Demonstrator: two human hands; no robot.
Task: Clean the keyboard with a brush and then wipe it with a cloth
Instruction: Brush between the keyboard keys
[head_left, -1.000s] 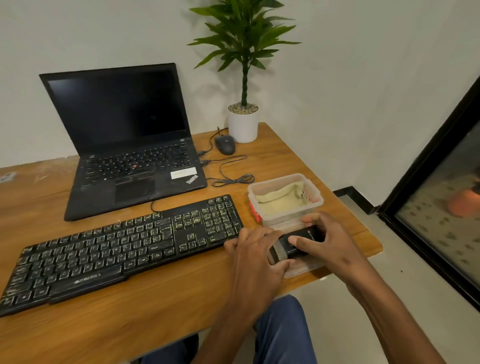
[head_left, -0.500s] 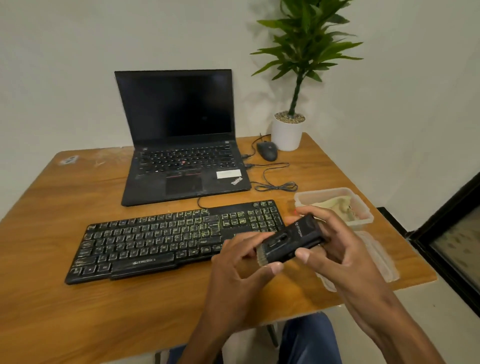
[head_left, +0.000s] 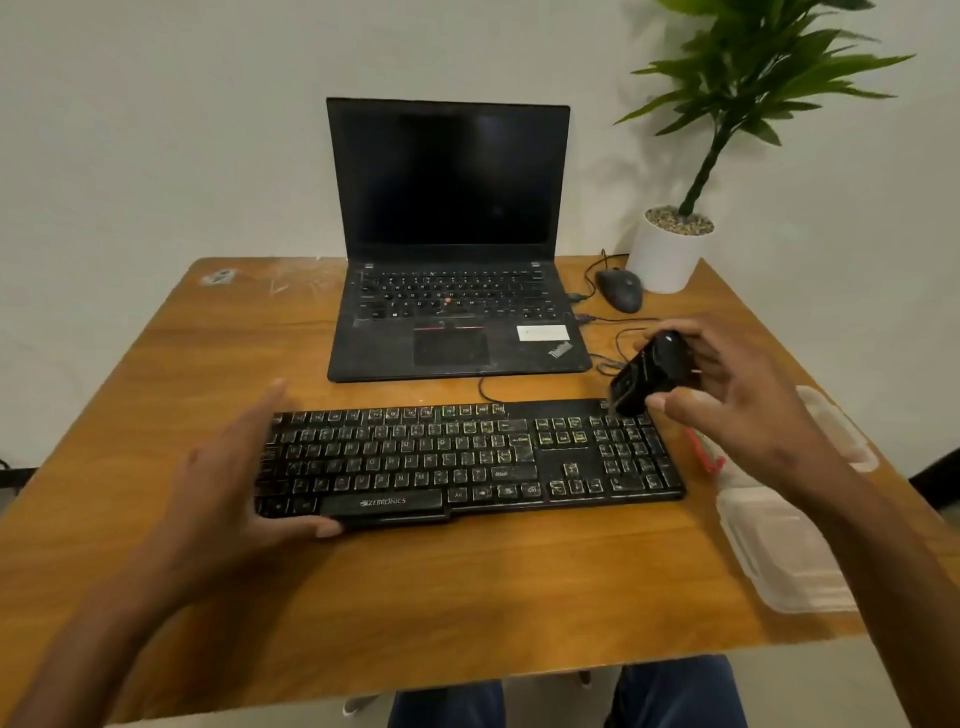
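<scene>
A dusty black keyboard (head_left: 467, 457) lies across the middle of the wooden table (head_left: 467, 582). My left hand (head_left: 223, 488) rests at its left end with straight fingers, the thumb touching the front edge. My right hand (head_left: 737, 405) grips a black brush (head_left: 649, 374) and holds it tilted, its lower end just above the keyboard's back right corner. The cloth is hidden behind my right arm.
An open black laptop (head_left: 452, 208) stands behind the keyboard. A mouse (head_left: 618, 290), cables and a white plant pot (head_left: 670, 254) are at the back right. A clear plastic container (head_left: 841, 431) and its lid (head_left: 779, 561) sit near the right edge.
My left hand let go of the brush and moved to the keyboard's left end. My right hand carried the brush over the keyboard's back right corner. The view swung left.
</scene>
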